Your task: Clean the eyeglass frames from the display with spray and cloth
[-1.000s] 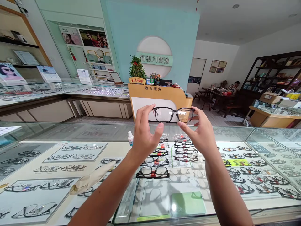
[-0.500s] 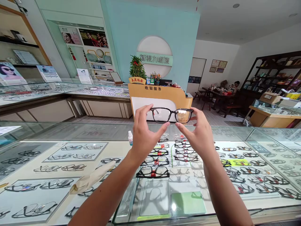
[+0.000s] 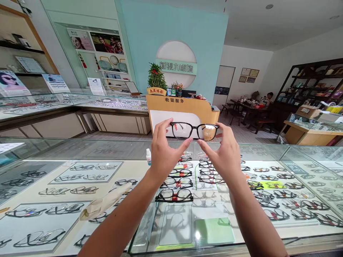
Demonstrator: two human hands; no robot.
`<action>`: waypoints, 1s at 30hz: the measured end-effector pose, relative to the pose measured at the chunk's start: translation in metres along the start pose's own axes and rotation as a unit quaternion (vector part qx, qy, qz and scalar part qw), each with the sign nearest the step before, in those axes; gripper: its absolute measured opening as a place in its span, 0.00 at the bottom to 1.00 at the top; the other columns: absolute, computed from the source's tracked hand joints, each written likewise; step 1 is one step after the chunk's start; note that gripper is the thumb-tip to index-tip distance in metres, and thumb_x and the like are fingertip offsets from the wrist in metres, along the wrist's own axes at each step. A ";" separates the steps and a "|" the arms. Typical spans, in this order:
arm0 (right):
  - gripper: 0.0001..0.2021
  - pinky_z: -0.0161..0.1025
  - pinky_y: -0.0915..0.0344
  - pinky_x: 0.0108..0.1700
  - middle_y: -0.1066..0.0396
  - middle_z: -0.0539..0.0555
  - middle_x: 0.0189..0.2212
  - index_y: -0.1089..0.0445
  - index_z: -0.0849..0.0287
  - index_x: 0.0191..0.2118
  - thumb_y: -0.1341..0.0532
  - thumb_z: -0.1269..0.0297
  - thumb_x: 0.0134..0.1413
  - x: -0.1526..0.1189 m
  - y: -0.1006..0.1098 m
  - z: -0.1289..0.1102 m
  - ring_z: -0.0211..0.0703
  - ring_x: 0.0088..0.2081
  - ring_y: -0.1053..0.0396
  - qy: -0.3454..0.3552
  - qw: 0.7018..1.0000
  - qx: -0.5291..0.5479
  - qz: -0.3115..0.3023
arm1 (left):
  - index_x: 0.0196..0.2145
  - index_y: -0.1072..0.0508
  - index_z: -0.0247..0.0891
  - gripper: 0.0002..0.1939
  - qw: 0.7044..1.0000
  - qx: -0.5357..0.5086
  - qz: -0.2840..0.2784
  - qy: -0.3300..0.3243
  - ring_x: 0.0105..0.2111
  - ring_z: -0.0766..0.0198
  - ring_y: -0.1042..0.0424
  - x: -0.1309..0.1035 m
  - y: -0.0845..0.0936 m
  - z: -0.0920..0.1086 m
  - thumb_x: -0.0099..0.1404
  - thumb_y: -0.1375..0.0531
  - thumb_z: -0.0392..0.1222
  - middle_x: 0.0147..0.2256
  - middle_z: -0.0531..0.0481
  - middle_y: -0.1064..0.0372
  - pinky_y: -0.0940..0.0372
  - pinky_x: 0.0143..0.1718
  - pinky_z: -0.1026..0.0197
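Note:
A pair of black-framed eyeglasses (image 3: 194, 127) is held up in front of me above the glass display counter (image 3: 88, 151). My left hand (image 3: 165, 148) grips its left end, fingers at the upper corner and thumb under the lens. On the other end, my right hand (image 3: 225, 150) pinches the frame in much the same way. Both lenses show, with small print on the right one. Below my hands, black eyeglasses with a red tag (image 3: 174, 195) lie at the front of a row of frames.
A small white bottle (image 3: 148, 156) and a crumpled pale cloth (image 3: 107, 201) rest on the counter. Eyeglasses fill trays on both sides. Farther off stand a wooden cashier desk (image 3: 206, 107) with a potted plant (image 3: 155, 76), and a person (image 3: 268, 99) at a dark table.
The eyeglasses have shifted very slightly left and turned a little, so a temple arm shows more through the left lens. My right hand has moved slightly left with them.

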State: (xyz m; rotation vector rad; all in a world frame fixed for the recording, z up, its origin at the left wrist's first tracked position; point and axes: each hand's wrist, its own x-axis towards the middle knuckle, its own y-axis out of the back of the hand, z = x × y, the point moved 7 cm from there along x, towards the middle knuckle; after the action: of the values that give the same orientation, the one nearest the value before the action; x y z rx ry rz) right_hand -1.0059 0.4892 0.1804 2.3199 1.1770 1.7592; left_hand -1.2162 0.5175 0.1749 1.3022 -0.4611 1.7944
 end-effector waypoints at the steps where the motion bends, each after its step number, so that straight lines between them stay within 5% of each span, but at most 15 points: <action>1: 0.33 0.54 0.28 0.52 0.26 0.65 0.56 0.37 0.56 0.65 0.33 0.44 0.63 0.000 0.000 -0.001 0.58 0.51 0.24 0.003 1.000 -0.002 0.003 | 0.64 0.33 0.42 0.36 1.000 -0.002 -0.001 0.002 0.58 0.49 0.27 0.000 0.000 -0.001 0.63 0.26 0.49 0.60 0.39 0.29 0.29 0.60 0.46; 20: 0.35 0.56 0.27 0.52 0.29 0.65 0.57 0.38 0.55 0.66 0.30 0.46 0.60 -0.002 0.003 -0.008 0.58 0.50 0.26 0.006 0.999 0.035 0.033 | 0.64 0.32 0.44 0.35 0.998 -0.035 -0.009 0.046 0.57 0.49 0.25 0.000 -0.007 -0.014 0.63 0.27 0.50 0.60 0.40 0.28 0.29 0.58 0.44; 25: 0.27 0.51 0.27 0.49 0.28 0.63 0.61 0.33 0.53 0.65 0.38 0.44 0.68 0.002 0.001 0.009 0.53 0.50 0.25 -0.062 0.976 0.208 0.023 | 0.63 0.31 0.42 0.34 0.998 -0.021 0.052 -0.026 0.57 0.49 0.26 0.001 0.005 -0.004 0.63 0.26 0.50 0.58 0.40 0.28 0.28 0.56 0.47; 30: 0.22 0.50 0.29 0.50 0.22 0.60 0.54 0.24 0.53 0.56 0.44 0.45 0.72 0.008 -0.009 0.029 0.52 0.51 0.25 -0.125 0.943 0.308 0.007 | 0.64 0.32 0.41 0.39 0.989 0.017 0.096 -0.112 0.57 0.48 0.27 -0.001 0.013 0.010 0.60 0.24 0.50 0.56 0.40 0.29 0.28 0.56 0.46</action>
State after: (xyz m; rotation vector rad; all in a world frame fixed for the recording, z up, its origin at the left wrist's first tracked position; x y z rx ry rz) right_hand -0.9859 0.5126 0.1725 2.7498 1.8597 1.1441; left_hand -1.2209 0.5021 0.1801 1.5357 -0.7043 1.8252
